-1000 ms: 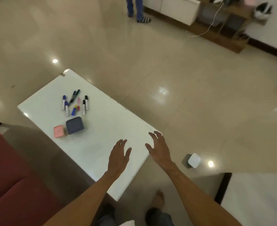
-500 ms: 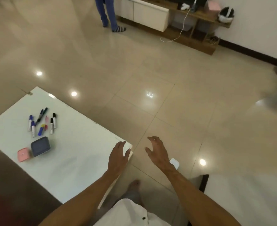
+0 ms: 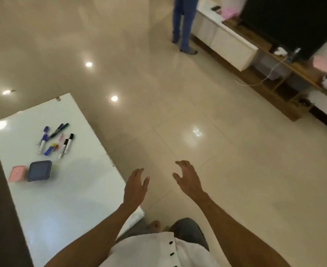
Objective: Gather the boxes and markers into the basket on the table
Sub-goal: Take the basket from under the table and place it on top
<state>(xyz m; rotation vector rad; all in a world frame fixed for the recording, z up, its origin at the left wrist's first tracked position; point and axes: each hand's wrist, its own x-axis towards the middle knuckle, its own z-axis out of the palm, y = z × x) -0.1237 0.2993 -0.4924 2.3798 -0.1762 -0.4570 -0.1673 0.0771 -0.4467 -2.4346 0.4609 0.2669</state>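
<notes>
A white table fills the lower left. On its far part lie several markers in a loose bunch, with blue, black, green and pink caps. Nearer to me sit a dark blue square box and, touching its left side, a small pink box. My left hand hovers open over the table's right edge, well right of the boxes. My right hand is open with curled fingers above the bare floor. Neither hand holds anything. No basket is in view.
Glossy beige floor tiles spread right of the table. Another person's legs in blue trousers stand at the top. A low wooden and white TV cabinet with a dark screen runs along the right wall.
The view has swung right and up, so the table slid to the left. Both hands stayed open and now hang past the table's right edge. A small white object on the floor left view.
</notes>
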